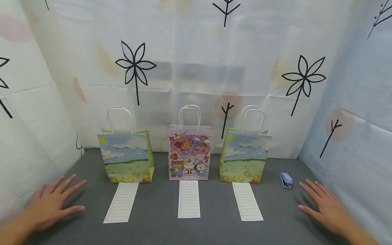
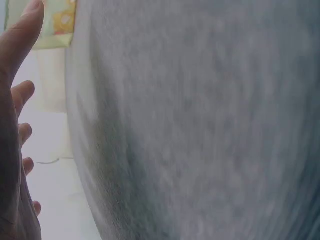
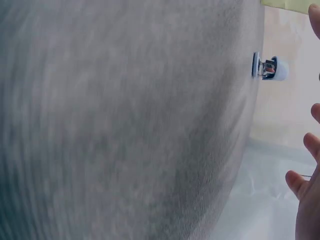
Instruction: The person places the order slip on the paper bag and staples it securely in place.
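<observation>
My left hand (image 1: pixel 51 205) is spread at the left side of the grey table, fingers straight and holding nothing. The nearest thing to it is a paper bag (image 1: pixel 124 157) with a meadow and sky print. At the right, my right hand (image 1: pixel 327 209) is spread too, with nothing in it. Just past its fingertips sits a small lilac stapler (image 1: pixel 286 180), also seen side-on in the right wrist view. A pink paper bag (image 1: pixel 190 152) with cartoon animals stands in the middle. Another meadow-print bag (image 1: pixel 244 159) stands to its right. All three have white handles pointing up.
In front of the bags lie three white lined paper strips: a left one (image 1: pixel 121 203), a middle one (image 1: pixel 189 199) and a right one (image 1: pixel 247 201). White cloth (image 1: pixel 194 32) with leaf and flower drawings hangs behind the grey table (image 1: pixel 216 236) and along both sides.
</observation>
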Tool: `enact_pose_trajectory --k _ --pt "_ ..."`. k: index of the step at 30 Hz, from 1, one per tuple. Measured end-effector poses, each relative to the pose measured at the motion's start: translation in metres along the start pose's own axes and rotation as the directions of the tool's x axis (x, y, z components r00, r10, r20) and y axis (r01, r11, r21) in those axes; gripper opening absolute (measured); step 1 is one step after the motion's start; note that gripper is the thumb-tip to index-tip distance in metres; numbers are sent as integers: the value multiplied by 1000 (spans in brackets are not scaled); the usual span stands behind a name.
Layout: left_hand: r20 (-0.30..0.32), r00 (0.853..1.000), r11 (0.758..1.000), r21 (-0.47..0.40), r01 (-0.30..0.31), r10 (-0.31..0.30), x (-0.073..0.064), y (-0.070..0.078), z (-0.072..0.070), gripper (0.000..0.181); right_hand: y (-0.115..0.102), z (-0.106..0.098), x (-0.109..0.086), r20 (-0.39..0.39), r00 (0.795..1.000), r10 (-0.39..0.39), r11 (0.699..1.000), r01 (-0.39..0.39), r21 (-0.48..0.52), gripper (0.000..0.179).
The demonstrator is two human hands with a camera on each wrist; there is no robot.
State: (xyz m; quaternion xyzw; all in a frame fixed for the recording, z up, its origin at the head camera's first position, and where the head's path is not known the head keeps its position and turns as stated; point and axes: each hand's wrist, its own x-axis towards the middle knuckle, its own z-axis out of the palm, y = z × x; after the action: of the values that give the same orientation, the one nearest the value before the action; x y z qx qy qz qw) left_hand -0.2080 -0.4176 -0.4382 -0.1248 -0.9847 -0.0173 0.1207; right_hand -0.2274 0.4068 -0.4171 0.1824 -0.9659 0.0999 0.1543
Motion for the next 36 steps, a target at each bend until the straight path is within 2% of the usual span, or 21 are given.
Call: enact_pose_trajectory --k 6,12,16,22,30,32,36 --pt "-72 997 997 -71 -43 38 1 19 -8 77 -8 1 3 -34 999 -4 1000 5 31 77" --pt "-152 985 990 -103 -92 75 2 38 -15 70 -16 7 6 -116 992 -46 998 51 41 75" --pt "-229 967 983 -122 -140 109 -1 43 -13 66 -24 9 8 -122 991 -60 996 67 52 73" --pt "-331 931 961 -171 -218 153 -5 53 -12 63 -35 12 16 -185 975 -123 990 134 53 74" --pt "-405 891 942 -165 -292 205 -1 72 -15 56 -48 16 21 -246 953 -175 981 189 33 76" --pt "-416 883 938 -160 -306 217 0 77 -17 55 -52 17 23 -262 947 -186 979 200 27 76" --pt "-437 873 932 -173 -318 216 -1 86 -20 53 -63 16 26 -263 947 -183 979 200 39 75"
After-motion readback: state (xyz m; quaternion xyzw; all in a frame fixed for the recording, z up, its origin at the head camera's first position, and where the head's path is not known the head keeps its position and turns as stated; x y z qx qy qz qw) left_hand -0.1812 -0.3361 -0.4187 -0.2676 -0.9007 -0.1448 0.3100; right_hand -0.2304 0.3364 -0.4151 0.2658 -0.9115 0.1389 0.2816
